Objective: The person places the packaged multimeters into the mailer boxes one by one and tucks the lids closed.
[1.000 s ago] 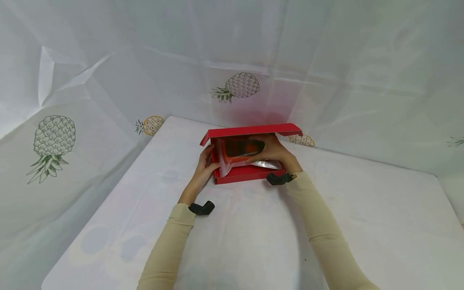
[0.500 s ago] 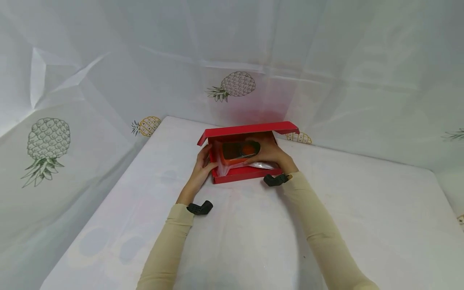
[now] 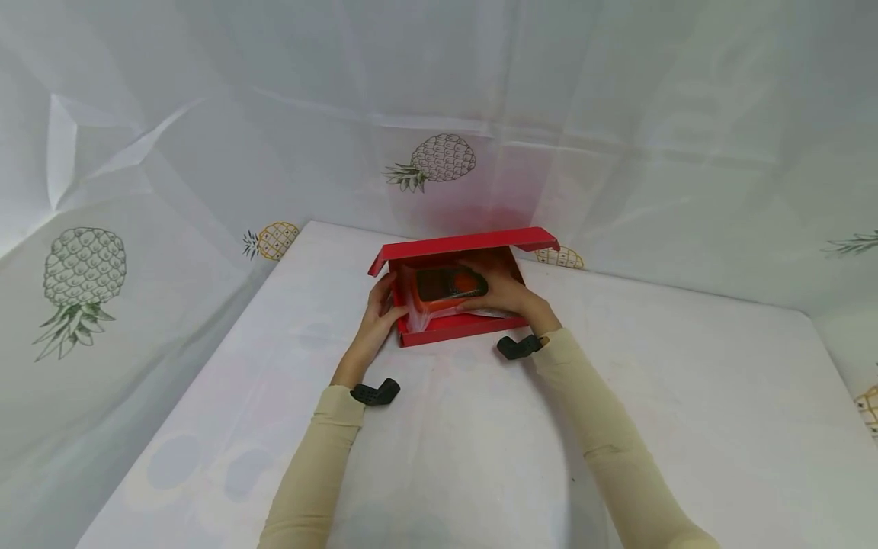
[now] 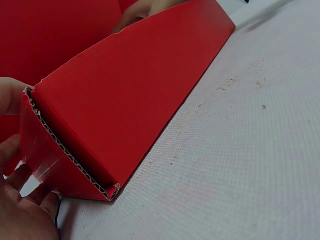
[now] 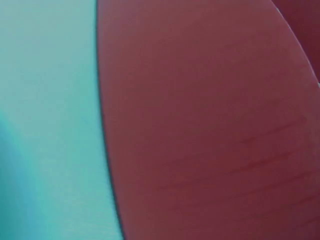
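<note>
A red cardboard box (image 3: 466, 329) stands near the back of the table, its hinged lid (image 3: 473, 243) raised partway. Inside lies an orange multimeter (image 3: 439, 284) with a dark face and round dial, in a clear plastic bag (image 3: 420, 319). My right hand (image 3: 506, 291) reaches under the lid and grips the meter's right end, thumb toward the front. With thumb inside and fingers outside, my left hand (image 3: 373, 324) holds the box's left wall; the left wrist view shows those fingers (image 4: 42, 200) against the cardboard. The right wrist view is filled by the box's red wall (image 5: 200, 110) at close range.
A silvery packet (image 3: 495, 313) shows partly below my right hand in the box. The white-covered table (image 3: 686, 381) extends to both sides and in front. Directly behind the box rises a white sheet (image 3: 604, 152) printed with pineapples.
My right hand and the multimeter have shifted slightly deeper into the box, and less of the silvery packet shows. My left hand keeps its hold on the box. The head view has turned slightly right.
</note>
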`<state>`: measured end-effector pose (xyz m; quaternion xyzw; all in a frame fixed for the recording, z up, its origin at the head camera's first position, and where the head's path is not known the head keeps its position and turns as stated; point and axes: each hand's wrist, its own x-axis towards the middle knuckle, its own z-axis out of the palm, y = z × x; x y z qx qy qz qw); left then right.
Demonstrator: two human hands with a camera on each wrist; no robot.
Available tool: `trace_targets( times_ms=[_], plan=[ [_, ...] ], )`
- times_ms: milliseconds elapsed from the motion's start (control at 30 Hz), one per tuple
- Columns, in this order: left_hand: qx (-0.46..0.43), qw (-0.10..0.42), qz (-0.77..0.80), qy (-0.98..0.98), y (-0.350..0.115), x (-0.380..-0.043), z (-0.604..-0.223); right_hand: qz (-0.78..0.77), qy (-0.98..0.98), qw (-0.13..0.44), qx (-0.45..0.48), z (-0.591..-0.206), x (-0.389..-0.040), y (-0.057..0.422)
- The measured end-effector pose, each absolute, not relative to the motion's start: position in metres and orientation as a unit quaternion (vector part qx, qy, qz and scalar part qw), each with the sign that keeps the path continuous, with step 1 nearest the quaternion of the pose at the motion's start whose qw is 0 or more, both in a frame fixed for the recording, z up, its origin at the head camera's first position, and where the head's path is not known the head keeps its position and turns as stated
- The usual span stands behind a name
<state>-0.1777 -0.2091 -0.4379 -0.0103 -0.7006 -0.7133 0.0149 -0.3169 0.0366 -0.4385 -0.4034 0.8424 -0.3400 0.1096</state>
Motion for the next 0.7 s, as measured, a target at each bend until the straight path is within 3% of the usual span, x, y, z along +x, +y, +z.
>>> trace_targets(
  times_ms=[267,700],
  plan=[
    [-0.009,0.014,-0.709,-0.705,-0.210,-0.177,-0.437,-0.337,0.835,0.092,-0.424,-0.438,-0.310,0.038],
    [-0.016,0.015,-0.707,-0.707,-0.208,-0.177,-0.436,-0.323,0.829,0.016,-0.456,-0.437,-0.299,0.045]
  ],
)
